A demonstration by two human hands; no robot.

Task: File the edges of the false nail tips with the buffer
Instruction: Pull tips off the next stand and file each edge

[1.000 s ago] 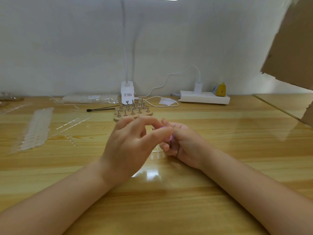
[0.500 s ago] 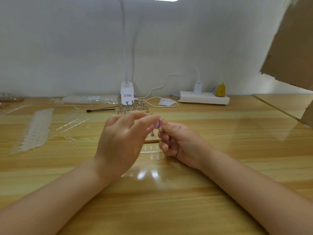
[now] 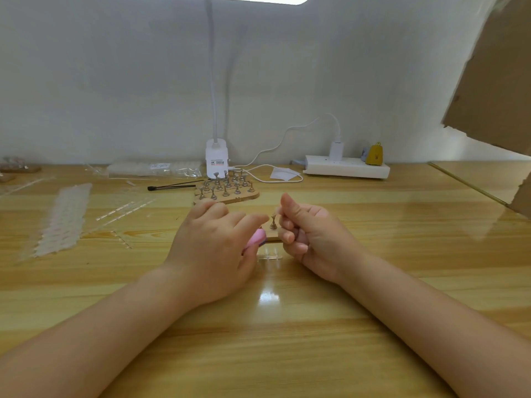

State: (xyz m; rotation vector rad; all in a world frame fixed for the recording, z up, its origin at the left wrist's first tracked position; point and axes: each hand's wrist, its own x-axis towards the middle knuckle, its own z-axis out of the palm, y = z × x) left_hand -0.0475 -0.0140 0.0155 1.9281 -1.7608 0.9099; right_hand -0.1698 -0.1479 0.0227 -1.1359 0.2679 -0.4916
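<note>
L hand (image 3: pixel 214 248): curled round the pink buffer (image 3: pixel 256 237); only its pink end shows, poking out past the fingers toward 3 o'clock, rest hidden under the palm.
R hand (image 3: pixel 309 237): fingers curled in, thumb up, pinching near the top of a small metal nail stand (image 3: pixel 273 222). We can't tell if a nail tip sits on it, too small/clear.
Stand pos: upright on a small wooden base (image 3: pixel 273 236), in the gap betw both hands, touching R fingers, just beside L index tip.
Key relation: stand lies at approx 2 o'clock from the buffer end, close. Buffer long axis looks roughly 9–3, though mostly hidden. L hand carries the tool, R hand is on the workpiece.
Next move (our guess): L brings buffer end up to the stand top, R steadies it.
Risk: thin stand could tip if buffer pushes sideways.
Spare tips: clear strip (image 3: pixel 269 253) on table (image 3: pixel 287 354) at 6 o'clock of the stand, betw the wrists.
Bkgd: bigger stand board (image 3: pixel 227 191) at 12 o'clock, lamp base (image 3: pixel 217 162) behind it.
</note>
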